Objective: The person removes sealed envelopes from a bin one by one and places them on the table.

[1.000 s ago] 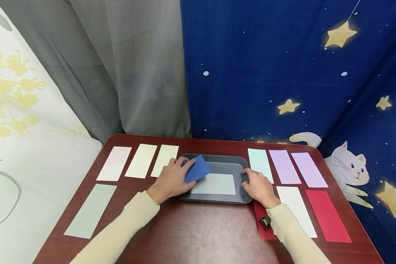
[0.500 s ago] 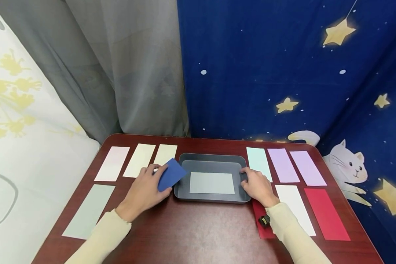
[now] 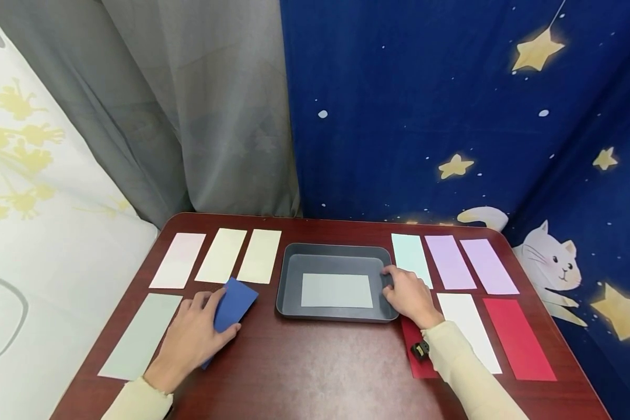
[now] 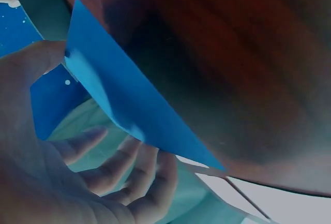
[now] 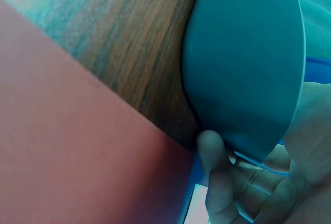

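In the head view, my left hand [image 3: 191, 332] holds a dark blue paper card [image 3: 236, 303] at a tilt over the left part of the table, to the left of the tray. The left wrist view shows the blue card [image 4: 129, 94] between thumb and fingertips, bowed slightly. My right hand [image 3: 412, 297] grips the right rim of a shallow dark grey tray [image 3: 336, 251]. Close up in the right wrist view, thumb and fingers sit at the corner of the tray wall [image 5: 243, 63]. A pale grey-green card [image 3: 337, 290] lies flat in the tray.
Paper cards lie left of the tray: pale pink [image 3: 178, 261], two cream ones and a long grey-green one [image 3: 142, 335]. To its right are mint [image 3: 412, 261], two lilac, white [image 3: 468, 332] and red [image 3: 520, 338]. Another red card [image 3: 417, 353] is partly under my right wrist.
My left hand has carried the blue card out from over the tray, leftward and nearer to me. The right hand has stayed on the tray rim.
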{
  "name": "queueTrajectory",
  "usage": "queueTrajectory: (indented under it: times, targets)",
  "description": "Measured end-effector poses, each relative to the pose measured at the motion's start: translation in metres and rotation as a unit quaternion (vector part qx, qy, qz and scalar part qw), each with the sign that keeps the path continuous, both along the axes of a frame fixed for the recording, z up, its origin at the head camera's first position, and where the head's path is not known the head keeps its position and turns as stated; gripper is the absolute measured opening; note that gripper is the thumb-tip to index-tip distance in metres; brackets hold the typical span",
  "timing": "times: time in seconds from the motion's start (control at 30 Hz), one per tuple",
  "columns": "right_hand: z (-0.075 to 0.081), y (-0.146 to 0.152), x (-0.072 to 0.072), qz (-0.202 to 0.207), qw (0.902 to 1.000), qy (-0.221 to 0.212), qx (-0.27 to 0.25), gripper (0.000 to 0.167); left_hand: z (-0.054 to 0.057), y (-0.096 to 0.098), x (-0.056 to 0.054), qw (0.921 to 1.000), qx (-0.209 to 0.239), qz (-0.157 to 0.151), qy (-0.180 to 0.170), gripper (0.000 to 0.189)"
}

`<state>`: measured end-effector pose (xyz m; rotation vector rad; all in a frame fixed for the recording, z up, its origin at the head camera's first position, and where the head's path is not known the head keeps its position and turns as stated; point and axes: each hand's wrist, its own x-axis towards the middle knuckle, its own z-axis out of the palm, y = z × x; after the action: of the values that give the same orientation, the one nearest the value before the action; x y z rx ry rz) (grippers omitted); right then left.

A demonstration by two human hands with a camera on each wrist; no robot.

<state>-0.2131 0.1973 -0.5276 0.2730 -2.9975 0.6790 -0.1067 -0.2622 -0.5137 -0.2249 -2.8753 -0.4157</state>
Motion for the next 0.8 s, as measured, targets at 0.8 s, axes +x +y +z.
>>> queueTrajectory:
  times: [0.8]
  targets:
    - [0.003,-0.001,0.002,-0.001,1.0,-0.001,-0.004,0.042,-0.015,-0.02,0.013,0.9862,-0.005,0.124,-0.11,0.09]
